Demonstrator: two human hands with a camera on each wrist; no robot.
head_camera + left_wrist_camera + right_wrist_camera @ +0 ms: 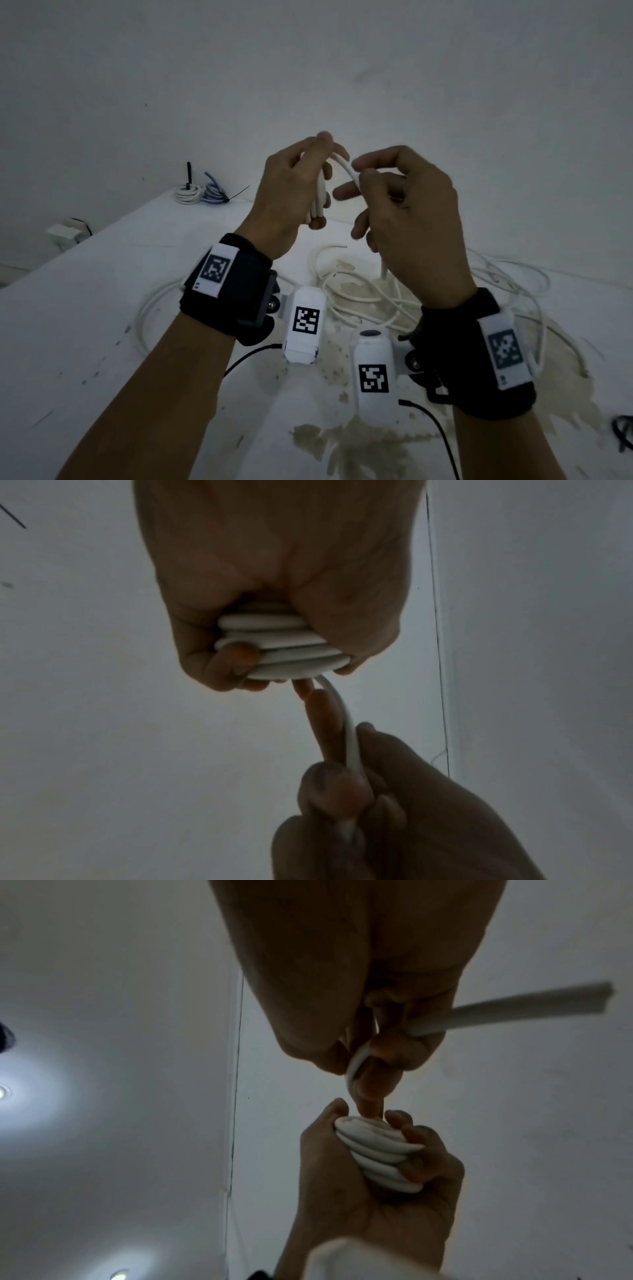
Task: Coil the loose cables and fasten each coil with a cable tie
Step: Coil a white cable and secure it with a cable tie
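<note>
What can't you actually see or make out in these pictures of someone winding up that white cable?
- How many turns the coil has: the left hand covers most of it in every view.
- Where the cable ends: in the head view the right hand and wrist hide its run down to the tangle on the table.
- The two finished bundles at the far table edge: too small and dim for detail.

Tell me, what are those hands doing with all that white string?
A person is winding a long white cable into a coil. The left hand grips the stacked white loops, and the right hand pinches the next stretch to feed it on. Much of the cable still lies tangled on the scuffed white table. At the table's far corner sit two finished coils, a white one and a blue-and-white one with a thin black cable tie sticking out.
</note>
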